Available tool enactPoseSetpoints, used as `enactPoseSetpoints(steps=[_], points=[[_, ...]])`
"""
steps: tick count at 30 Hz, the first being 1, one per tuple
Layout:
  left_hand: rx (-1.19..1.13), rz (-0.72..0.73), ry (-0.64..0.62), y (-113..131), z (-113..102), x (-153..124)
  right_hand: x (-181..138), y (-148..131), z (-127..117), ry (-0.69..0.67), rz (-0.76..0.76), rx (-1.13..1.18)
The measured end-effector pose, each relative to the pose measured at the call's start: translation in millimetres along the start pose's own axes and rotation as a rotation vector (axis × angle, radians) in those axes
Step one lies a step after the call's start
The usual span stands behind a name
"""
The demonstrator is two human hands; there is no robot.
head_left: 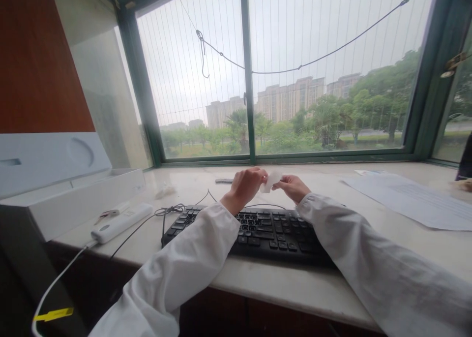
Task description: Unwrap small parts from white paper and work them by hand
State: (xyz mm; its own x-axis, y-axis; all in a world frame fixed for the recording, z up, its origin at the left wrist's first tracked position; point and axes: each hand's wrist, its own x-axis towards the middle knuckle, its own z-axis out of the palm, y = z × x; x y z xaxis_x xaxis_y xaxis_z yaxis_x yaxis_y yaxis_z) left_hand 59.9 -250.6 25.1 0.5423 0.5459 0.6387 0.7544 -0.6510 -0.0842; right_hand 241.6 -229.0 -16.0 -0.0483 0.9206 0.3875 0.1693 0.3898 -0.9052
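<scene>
My left hand point(245, 184) and my right hand point(293, 186) meet above the far edge of a black keyboard point(258, 231). Between their fingertips they pinch a small white piece point(270, 180), perhaps a tissue or a wipe. Both arms wear white sleeves and reach over the keyboard, which lies on a pale stone windowsill point(332, 214). What the white piece is exactly, I cannot tell.
A white power strip point(121, 222) with a white cable lies left of the keyboard, beside an open white box point(73, 199). Black cables point(167, 211) curl behind it. White paper sheets point(413, 199) lie at the right. A small dark object point(223, 181) rests near the window.
</scene>
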Motion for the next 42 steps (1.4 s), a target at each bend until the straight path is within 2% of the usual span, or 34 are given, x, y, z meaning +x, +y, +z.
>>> enactPoseSetpoints(steps=[4,13,19,23,29,37,42], points=[[0.014,0.003,0.016,2,-1,0,-3,-4,1,0.021,-0.014,-0.001],[0.048,0.005,-0.033,8,-9,0,-11,-14,1,0.191,0.016,-0.049],[0.031,0.003,0.019,7,-6,-2,-9,-10,0,0.213,0.02,-0.056],[0.025,0.002,0.037,6,-4,-1,-7,-6,-1,0.169,-0.017,-0.061],[-0.023,-0.022,0.041,4,-1,-1,-10,-13,-2,0.1,-0.071,-0.232],[0.028,-0.018,-0.016,6,-5,0,-19,-27,5,0.205,-0.126,-0.478],[0.068,0.009,-0.052,-3,-6,3,-24,-32,8,0.214,-0.135,-0.569]])
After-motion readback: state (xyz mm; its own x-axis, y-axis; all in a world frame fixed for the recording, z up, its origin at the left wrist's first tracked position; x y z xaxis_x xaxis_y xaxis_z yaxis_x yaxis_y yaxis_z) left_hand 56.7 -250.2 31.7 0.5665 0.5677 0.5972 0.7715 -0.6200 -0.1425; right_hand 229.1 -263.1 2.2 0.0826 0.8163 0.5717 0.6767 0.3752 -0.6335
